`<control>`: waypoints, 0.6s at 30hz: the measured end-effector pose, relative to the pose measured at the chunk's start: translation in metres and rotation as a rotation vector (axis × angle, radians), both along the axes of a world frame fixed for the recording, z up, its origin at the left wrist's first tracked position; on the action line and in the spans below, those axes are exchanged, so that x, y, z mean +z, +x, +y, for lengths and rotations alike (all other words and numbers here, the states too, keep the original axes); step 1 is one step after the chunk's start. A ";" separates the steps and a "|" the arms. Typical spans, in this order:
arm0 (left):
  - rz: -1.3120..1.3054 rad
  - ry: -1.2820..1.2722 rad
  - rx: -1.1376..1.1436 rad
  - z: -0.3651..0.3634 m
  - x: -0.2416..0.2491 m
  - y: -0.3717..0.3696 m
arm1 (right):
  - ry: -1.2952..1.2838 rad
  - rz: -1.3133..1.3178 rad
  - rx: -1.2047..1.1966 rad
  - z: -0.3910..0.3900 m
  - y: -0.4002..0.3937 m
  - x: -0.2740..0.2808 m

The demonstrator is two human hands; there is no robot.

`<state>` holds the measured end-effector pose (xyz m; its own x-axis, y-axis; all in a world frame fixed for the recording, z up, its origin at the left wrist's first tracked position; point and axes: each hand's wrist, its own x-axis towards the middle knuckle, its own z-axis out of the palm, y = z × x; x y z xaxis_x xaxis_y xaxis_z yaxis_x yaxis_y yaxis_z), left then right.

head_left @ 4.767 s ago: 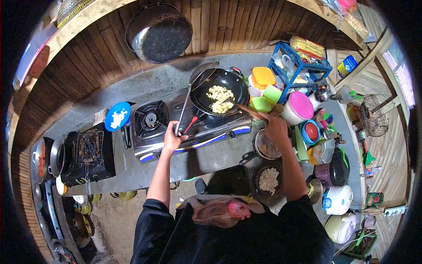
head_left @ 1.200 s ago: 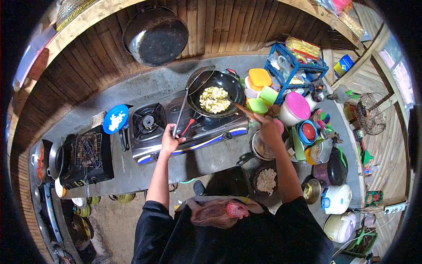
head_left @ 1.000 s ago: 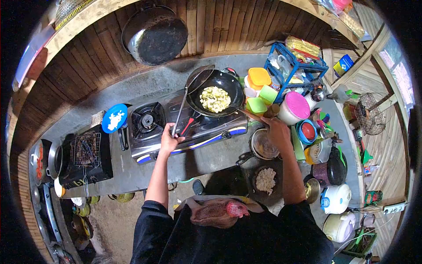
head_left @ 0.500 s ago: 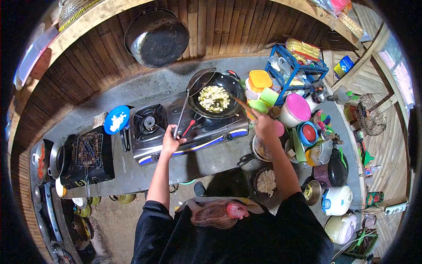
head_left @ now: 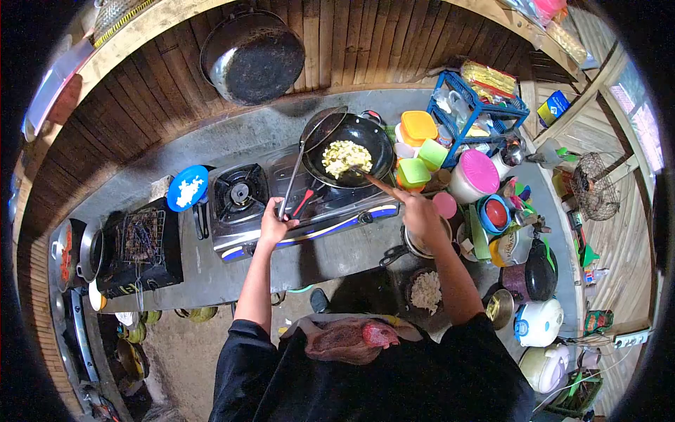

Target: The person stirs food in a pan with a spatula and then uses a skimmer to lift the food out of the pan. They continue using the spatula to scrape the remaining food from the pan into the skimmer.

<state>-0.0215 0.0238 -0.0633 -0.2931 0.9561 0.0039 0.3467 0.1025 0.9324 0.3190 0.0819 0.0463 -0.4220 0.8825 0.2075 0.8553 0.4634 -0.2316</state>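
A dark wok (head_left: 376,144) stands on the right burner of the gas stove (head_left: 232,225), with pale yellow chopped food (head_left: 344,156) in it. My left hand (head_left: 276,224) is closed around the long metal handle of a round strainer-like tool (head_left: 324,130), whose head rests at the wok's left rim. Wrapped round a wooden handle (head_left: 383,186) is my right hand (head_left: 422,214), just below and right of the wok. The handle's dark end touches the food near the wok's lower side. A red utensil (head_left: 304,202) lies on the stove between my left hand and the wok.
Left of the stove sit a blue plate of white pieces (head_left: 188,188) and a charcoal grill (head_left: 140,243). Plastic containers (head_left: 419,126), a blue rack (head_left: 478,109) and a pink-lidded tub (head_left: 478,172) crowd the right. A large pan (head_left: 254,60) hangs on the wall.
My right hand has moved slightly down, and the wooden handle is lower and flatter, its end now at the food's lower right edge. My left hand has stayed nearly still.
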 end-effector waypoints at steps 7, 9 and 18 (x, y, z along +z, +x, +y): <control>0.029 0.032 -0.009 0.000 -0.001 0.000 | 0.042 0.029 -0.023 0.030 -0.024 -0.022; 0.006 0.019 0.007 -0.001 0.000 0.001 | 0.021 0.093 -0.042 0.039 -0.015 -0.019; 0.046 0.001 0.005 0.001 -0.004 -0.002 | -0.101 0.242 -0.229 0.069 0.009 -0.045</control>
<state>-0.0234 0.0248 -0.0670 -0.2977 0.9545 0.0184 0.3885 0.1035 0.9156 0.3285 0.1511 0.0015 -0.1603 0.9698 0.1837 0.8491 0.2304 -0.4753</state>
